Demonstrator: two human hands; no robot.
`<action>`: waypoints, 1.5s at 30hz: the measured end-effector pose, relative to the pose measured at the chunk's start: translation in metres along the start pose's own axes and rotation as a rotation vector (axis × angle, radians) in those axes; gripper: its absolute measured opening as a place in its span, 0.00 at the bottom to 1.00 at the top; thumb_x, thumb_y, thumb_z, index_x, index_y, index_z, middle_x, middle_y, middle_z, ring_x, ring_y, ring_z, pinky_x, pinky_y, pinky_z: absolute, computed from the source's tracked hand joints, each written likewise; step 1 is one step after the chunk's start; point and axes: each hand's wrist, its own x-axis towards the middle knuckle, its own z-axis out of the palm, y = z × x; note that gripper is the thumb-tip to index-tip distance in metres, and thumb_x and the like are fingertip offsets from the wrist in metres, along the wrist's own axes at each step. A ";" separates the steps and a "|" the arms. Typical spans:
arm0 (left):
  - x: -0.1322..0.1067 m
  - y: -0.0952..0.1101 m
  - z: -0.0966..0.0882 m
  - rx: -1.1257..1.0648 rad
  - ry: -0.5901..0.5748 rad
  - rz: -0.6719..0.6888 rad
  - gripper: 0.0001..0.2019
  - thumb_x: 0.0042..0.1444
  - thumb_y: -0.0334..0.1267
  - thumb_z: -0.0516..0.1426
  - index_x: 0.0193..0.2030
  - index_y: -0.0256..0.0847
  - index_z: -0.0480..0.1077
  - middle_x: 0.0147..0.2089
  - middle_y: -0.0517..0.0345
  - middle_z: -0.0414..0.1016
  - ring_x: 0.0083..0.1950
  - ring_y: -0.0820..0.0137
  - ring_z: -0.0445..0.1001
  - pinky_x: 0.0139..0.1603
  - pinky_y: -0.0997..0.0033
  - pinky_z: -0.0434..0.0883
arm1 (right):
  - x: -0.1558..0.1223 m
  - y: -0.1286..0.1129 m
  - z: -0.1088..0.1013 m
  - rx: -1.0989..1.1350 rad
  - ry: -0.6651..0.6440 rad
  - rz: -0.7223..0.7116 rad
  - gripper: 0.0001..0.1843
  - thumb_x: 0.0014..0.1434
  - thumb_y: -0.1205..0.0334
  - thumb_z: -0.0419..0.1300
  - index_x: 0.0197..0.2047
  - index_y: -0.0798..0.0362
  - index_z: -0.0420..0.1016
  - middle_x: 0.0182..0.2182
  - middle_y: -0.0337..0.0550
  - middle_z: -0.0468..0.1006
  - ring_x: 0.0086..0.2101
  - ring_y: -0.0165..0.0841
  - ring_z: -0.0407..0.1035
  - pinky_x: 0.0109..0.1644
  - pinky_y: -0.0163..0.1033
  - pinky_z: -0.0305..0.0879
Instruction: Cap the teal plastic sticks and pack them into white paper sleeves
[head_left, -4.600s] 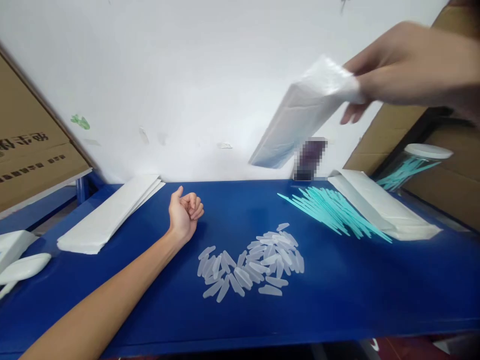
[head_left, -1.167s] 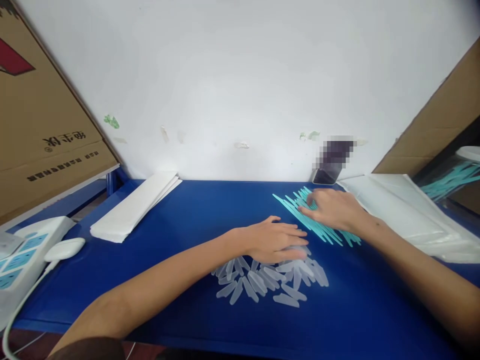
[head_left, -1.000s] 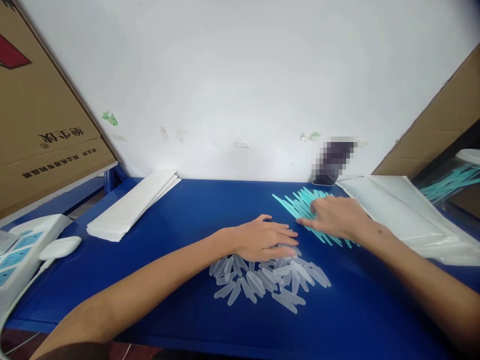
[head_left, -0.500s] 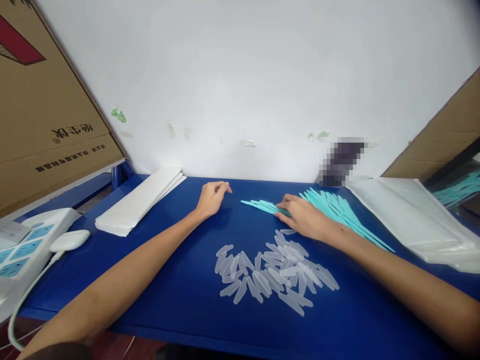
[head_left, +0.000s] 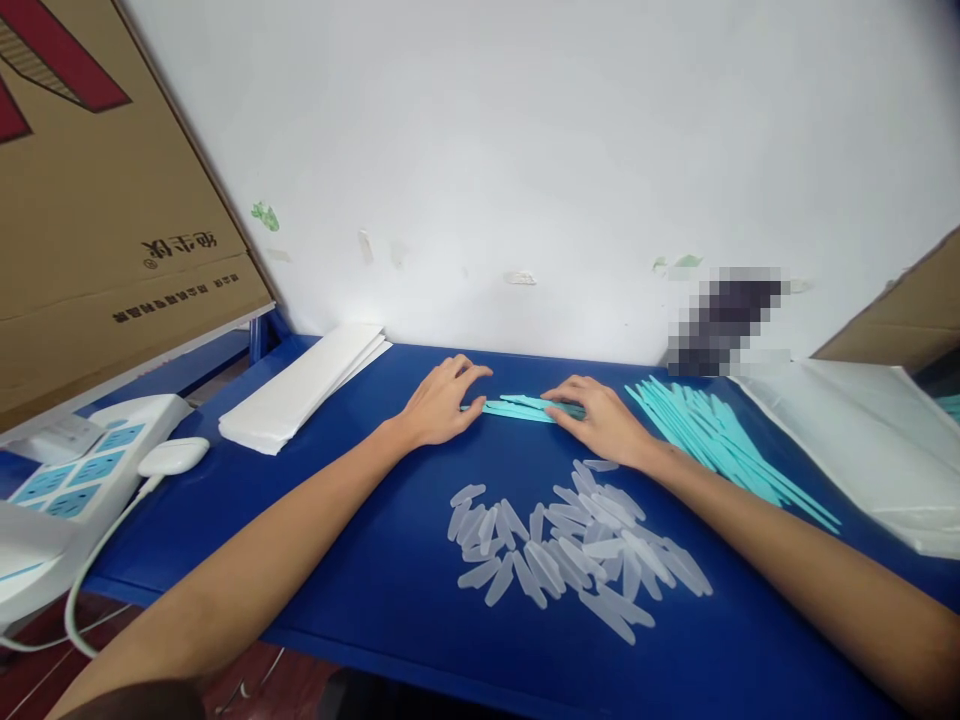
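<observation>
A small bundle of slim turquoise sticks, shaped like eyebrow razors (head_left: pixel 519 408), lies crosswise on the blue table between my hands. My left hand (head_left: pixel 444 402) is at the bundle's left end, thumb and fingers apart around the tips. Over the right end curls my right hand (head_left: pixel 596 415), its thumb and fingers gripping the sticks and hiding that end. A bigger pile of the same turquoise razors (head_left: pixel 712 435) spreads just right of this hand. Nearer to me, many loose translucent plastic covers (head_left: pixel 570 545) lie scattered in a heap.
White folded paper sheets (head_left: pixel 300 385) rest at the left back. A power strip (head_left: pixel 90 465) with a white plug (head_left: pixel 174 457) and cable stands on the left. Clear plastic bags (head_left: pixel 847 430) lie at the right. A large cardboard box (head_left: pixel 112 200) rises at left; a white wall (head_left: pixel 480 150) closes the back.
My left hand has unfolded and moved to the left end of the turquoise bundle. My right hand stays at its right end. The view has shifted slightly.
</observation>
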 end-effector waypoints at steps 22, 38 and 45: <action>0.001 -0.003 -0.002 0.006 -0.142 0.132 0.23 0.71 0.51 0.45 0.67 0.48 0.66 0.72 0.44 0.56 0.73 0.49 0.54 0.69 0.39 0.55 | 0.004 -0.001 -0.002 0.058 -0.001 0.053 0.19 0.66 0.52 0.55 0.53 0.49 0.78 0.50 0.48 0.76 0.49 0.42 0.70 0.53 0.49 0.66; 0.003 0.010 -0.004 0.041 -0.244 0.206 0.26 0.69 0.55 0.49 0.69 0.51 0.66 0.75 0.44 0.52 0.74 0.45 0.51 0.67 0.35 0.56 | 0.004 0.004 -0.006 0.048 0.043 0.090 0.13 0.65 0.60 0.57 0.43 0.53 0.82 0.41 0.47 0.79 0.39 0.36 0.73 0.45 0.42 0.68; 0.004 0.006 -0.003 -0.012 -0.331 0.112 0.29 0.67 0.62 0.47 0.72 0.61 0.59 0.79 0.53 0.42 0.77 0.42 0.44 0.70 0.27 0.47 | 0.008 0.004 -0.007 -0.001 0.056 0.147 0.11 0.64 0.63 0.58 0.42 0.53 0.83 0.40 0.46 0.80 0.38 0.35 0.74 0.47 0.40 0.67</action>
